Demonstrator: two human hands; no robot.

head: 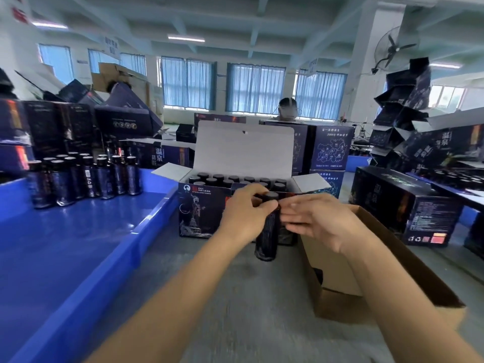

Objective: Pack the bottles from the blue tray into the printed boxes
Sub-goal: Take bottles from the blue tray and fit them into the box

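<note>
An open printed box (pixel 201 213) stands mid-table with its white lid flap up and several black-capped bottles inside. Just in front of it, my left hand (pixel 243 213) grips a dark bottle (pixel 268 231) upright near its cap. My right hand (pixel 322 218) is beside the bottle, its straight fingers touching the bottle's right side. The blue tray (pixel 78 244) lies at the left with several dark bottles (pixel 86 176) standing at its far end.
An open brown cardboard carton (pixel 348 271) sits under my right forearm. Closed printed boxes (pixel 408 205) stand at the right, with more stacked at the left and behind. A person sits behind the boxes at the back. The table surface is grey.
</note>
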